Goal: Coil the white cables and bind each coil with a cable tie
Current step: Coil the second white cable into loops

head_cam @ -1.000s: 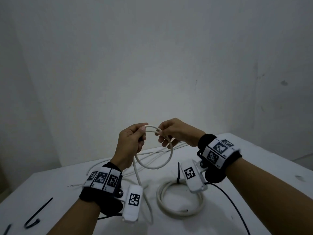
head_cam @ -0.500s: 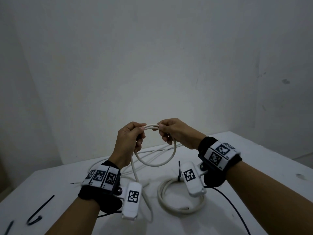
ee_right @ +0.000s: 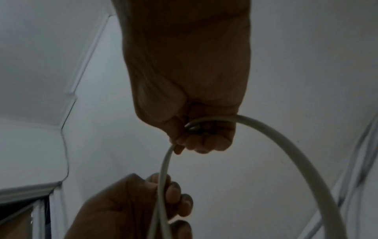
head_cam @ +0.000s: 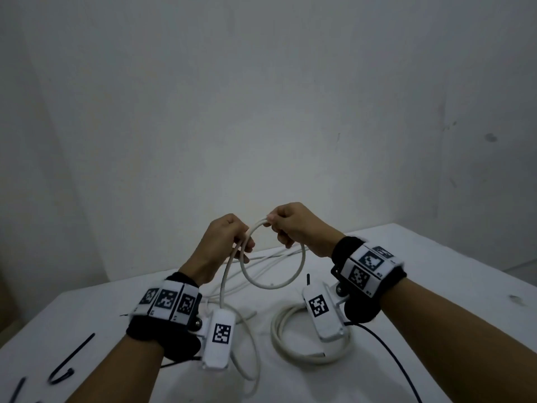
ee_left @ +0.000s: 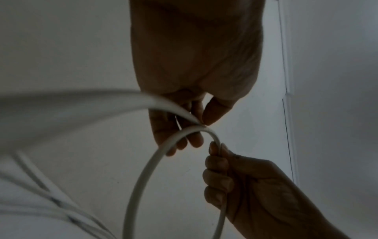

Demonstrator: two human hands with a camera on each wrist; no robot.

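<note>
Between both sets of curled fingers, a cable [head_cam: 273, 283] loop is held above the table [head_cam: 87, 315]: its crossing is pinched by the left hand [head_cam: 223, 242], its top gripped by the right hand [head_cam: 299, 228]. Below the right fingers, a coil [head_cam: 293, 347] lies on the table.

White cable [head_cam: 293, 279], white coil [head_cam: 283, 341], white surface [head_cam: 436, 274]; black ties [head_cam: 72, 359]; wristbands [head_cam: 168, 302] black with black-and-white square markers.
</note>
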